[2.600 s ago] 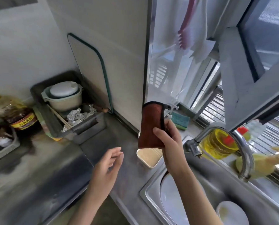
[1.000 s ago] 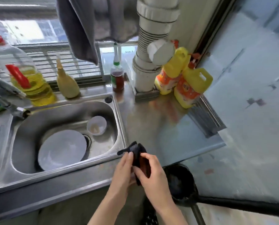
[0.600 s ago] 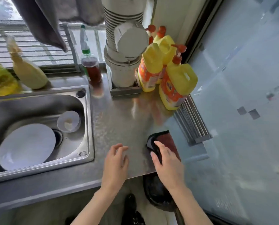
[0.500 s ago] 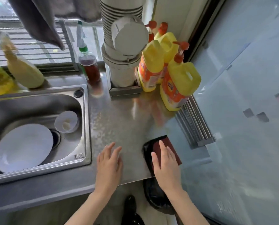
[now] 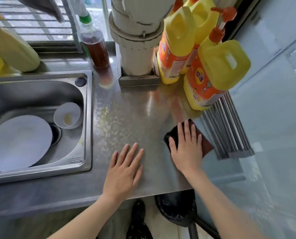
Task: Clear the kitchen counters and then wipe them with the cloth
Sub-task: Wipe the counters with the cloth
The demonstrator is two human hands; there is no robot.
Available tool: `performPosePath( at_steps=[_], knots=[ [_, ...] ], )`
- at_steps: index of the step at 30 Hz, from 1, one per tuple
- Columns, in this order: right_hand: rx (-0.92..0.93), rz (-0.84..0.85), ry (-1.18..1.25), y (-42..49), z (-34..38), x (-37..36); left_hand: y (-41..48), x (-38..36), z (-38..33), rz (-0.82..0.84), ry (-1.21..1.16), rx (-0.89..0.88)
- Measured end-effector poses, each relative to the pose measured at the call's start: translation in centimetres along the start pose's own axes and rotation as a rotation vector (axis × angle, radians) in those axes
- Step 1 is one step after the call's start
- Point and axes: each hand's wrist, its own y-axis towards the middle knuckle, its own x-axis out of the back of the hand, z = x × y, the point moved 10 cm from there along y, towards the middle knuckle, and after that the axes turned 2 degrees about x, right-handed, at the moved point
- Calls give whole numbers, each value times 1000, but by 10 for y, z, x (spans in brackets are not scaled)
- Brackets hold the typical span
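Note:
A dark red cloth with a black edge (image 5: pixel 206 143) lies flat on the steel counter (image 5: pixel 136 118), near its right end. My right hand (image 5: pixel 186 147) presses flat on top of the cloth with fingers spread. My left hand (image 5: pixel 124 168) rests palm down on the bare counter to the left of it, holding nothing. Wet smears show on the steel between the sink and my hands.
Yellow detergent jugs (image 5: pixel 211 69) stand at the back right, beside a white pipe (image 5: pixel 136 37) and a dark sauce bottle (image 5: pixel 94 44). The sink (image 5: pixel 87 118) at left holds a white plate (image 5: pixel 19 142) and small bowl (image 5: pixel 68 115). A rolled rack (image 5: pixel 230 131) lies at the counter's right edge.
The view has swung from the left counter past the sink to the right counter. My right hand took the cloth from the air down onto the steel and flattened it; my left hand settled flat.

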Motion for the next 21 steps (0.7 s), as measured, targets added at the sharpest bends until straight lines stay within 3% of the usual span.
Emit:
performPosePath(
  at_steps=[4,7,12,17,21],
  knots=[
    [386,84,-33,-72,53,-15,-1,-2,1,10,12,0],
    [529,111,-66,-77,43,-17,-1,0,1,-5,8,2],
    [296,61,-81,-10,-12,-3,0,2,1,-35,6,3],
    [-6,-23,-24,25,-18,8,0,2,0,-31,17,7],
    [147,55,-26,-18,21,-6,-1,2,1,-18,13,11]
  ],
)
